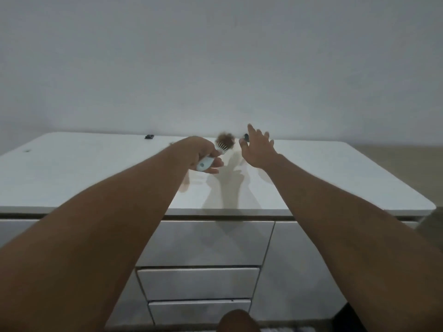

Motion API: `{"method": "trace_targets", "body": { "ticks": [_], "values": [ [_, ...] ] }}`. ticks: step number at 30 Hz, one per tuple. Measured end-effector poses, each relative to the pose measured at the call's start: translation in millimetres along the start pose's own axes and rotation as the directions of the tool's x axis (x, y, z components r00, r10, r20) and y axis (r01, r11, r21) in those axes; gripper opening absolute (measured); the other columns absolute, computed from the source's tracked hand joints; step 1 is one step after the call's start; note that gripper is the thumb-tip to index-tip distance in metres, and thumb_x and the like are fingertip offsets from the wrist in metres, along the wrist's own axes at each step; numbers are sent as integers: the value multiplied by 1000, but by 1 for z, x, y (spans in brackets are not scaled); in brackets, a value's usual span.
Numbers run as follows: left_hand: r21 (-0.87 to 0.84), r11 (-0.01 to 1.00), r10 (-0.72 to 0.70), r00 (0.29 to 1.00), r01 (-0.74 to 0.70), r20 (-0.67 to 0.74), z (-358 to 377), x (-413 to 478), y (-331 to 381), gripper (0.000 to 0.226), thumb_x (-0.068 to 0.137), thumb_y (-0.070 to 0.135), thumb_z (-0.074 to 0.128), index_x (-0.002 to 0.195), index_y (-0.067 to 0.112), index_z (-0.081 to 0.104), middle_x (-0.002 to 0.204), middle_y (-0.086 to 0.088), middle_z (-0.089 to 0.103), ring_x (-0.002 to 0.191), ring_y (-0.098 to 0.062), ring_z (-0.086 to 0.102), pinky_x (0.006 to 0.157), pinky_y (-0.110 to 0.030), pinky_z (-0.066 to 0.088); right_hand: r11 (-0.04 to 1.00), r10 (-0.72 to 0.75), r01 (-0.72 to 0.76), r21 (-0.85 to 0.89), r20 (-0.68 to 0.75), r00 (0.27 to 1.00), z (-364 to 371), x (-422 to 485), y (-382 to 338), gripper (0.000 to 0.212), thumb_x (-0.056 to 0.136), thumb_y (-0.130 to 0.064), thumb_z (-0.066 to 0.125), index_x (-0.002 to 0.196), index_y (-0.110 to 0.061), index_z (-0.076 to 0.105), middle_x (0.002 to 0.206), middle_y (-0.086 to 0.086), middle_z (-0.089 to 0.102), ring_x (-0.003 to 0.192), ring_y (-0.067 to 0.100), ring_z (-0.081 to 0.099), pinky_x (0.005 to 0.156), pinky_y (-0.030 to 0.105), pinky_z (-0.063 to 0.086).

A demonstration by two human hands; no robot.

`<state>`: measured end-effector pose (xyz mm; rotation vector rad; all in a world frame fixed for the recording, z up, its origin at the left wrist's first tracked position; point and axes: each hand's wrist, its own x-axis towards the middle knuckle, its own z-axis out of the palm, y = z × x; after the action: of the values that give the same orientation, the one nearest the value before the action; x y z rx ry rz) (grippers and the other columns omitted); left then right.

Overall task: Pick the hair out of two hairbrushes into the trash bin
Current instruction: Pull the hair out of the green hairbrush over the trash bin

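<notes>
Left hand (203, 153) grip closed round white hairbrush (211, 156) handle, held above white desk (96, 173). Brown hair clump (225, 140) fills its bristles. Right hand (257, 149) grip open, fingers spread, beside a dark object (246, 137).

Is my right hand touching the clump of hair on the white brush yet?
Apart. The head view shows the right hand open, with a strip of wall and counter between it and the hair clump on the white brush gripped by the left hand.
</notes>
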<state>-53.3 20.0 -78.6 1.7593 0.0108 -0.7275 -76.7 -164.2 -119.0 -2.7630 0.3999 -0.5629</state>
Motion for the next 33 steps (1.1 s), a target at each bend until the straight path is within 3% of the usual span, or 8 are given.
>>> {"method": "trace_targets", "body": {
  "ticks": [3, 7, 9, 16, 21, 25, 29, 33],
  "values": [
    [-157, 986, 45, 997, -56, -68, -20, -12, -3, 11, 100, 7, 54, 92, 1, 59, 90, -14, 64, 69, -18, 63, 46, -31, 59, 999, -28, 28, 33, -18, 999, -6, -1, -20, 57, 102, -38, 37, 152, -14, 24, 138, 19, 47, 132, 43, 36, 109, 57, 30],
    [-341, 932, 89, 990, -122, -111, -52, -34, -13, 12, 104, 7, 45, 105, 1, 56, 87, -16, 63, 66, -19, 62, 48, -27, 57, 993, -104, 104, 63, -7, 995, -8, -11, -55, 56, 103, -36, 33, 152, -12, 22, 139, 20, 46, 131, 43, 35, 108, 57, 30],
    [-371, 917, 97, 985, -144, -142, -70, -51, -22, 12, 104, 5, 42, 106, 1, 53, 86, -16, 61, 60, -20, 63, 46, -27, 57, 984, -160, 159, 83, 5, 987, -6, -19, -81, 56, 104, -36, 31, 153, -12, 21, 142, 19, 44, 133, 43, 34, 109, 56, 28],
    [-446, 867, 56, 933, -221, -354, -166, -104, -66, 16, 102, 5, 48, 115, -2, 53, 92, -19, 65, 71, -20, 62, 51, -31, 60, 910, -387, 367, 193, 80, 919, 22, -44, -199, 57, 104, -38, 29, 154, -12, 18, 147, 19, 39, 138, 42, 28, 113, 57, 24],
    [-539, 803, -7, 899, -256, -437, -240, -150, -120, 27, 103, 10, 46, 127, -2, 50, 94, -16, 68, 75, -21, 66, 52, -28, 60, 782, -582, 493, 382, 160, 798, 49, -89, -288, 56, 106, -35, 30, 155, -10, 18, 159, 15, 30, 149, 41, 14, 120, 54, 17],
    [-593, 751, -61, 863, -291, -501, -286, -197, -181, 23, 105, 14, 42, 117, -1, 56, 90, -11, 69, 73, -17, 68, 52, -24, 58, 649, -722, 573, 501, 168, 671, 76, -140, -354, 54, 106, -31, 34, 154, -7, 25, 156, 14, 36, 144, 37, 26, 116, 43, 22],
    [-634, 709, -171, 796, -310, -581, -321, -247, -259, 27, 105, 17, 41, 104, -2, 61, 86, -11, 70, 80, -16, 66, 50, -23, 57, 570, -804, 622, 537, 208, 557, 118, -198, -410, 52, 105, -30, 38, 151, -7, 31, 151, 19, 42, 138, 39, 37, 113, 44, 30],
    [-691, 654, -269, 759, -307, -593, -339, -287, -353, 27, 106, 14, 38, 98, 1, 61, 89, -7, 62, 66, -13, 65, 44, -19, 53, 568, -823, 629, 531, 350, 447, 179, -267, -447, 46, 104, -30, 41, 142, -4, 40, 138, 26, 52, 127, 43, 48, 103, 44, 41]
  ]
}}
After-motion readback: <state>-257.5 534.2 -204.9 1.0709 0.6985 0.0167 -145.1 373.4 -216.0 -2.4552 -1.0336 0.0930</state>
